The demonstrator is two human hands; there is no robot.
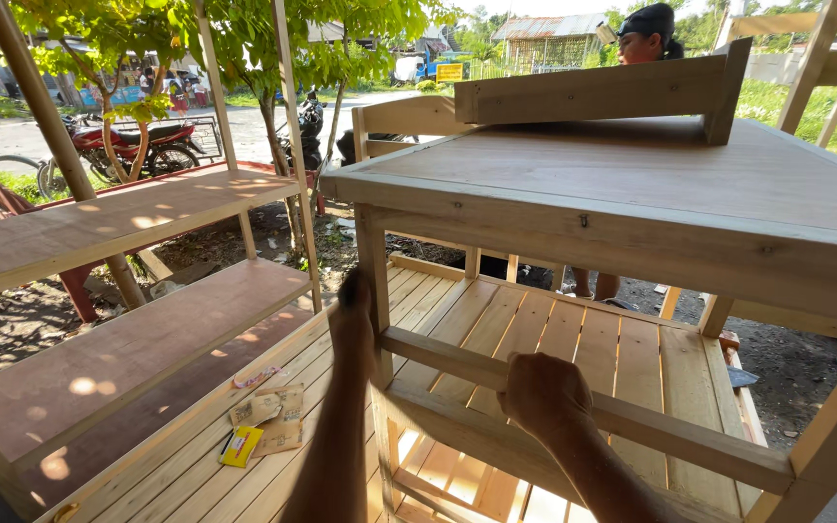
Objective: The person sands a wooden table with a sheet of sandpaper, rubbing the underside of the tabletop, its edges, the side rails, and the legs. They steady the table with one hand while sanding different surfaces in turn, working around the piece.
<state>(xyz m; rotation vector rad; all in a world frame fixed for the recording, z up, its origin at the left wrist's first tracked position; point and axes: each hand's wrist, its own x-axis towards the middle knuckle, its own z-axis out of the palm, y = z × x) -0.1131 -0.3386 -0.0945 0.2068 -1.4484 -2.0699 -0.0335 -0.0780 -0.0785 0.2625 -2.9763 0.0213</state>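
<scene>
Head view, frame centre: left hand [353, 315] wraps the wooden table [632, 194] leg, right hand [542, 392] clamps its lower rail; stiff, seemingly heavy, best held by these members.

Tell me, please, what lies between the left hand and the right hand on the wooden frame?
In the head view, only bare wood: the horizontal rail runs from the leg that the left hand touches to the right hand gripping it.
</scene>
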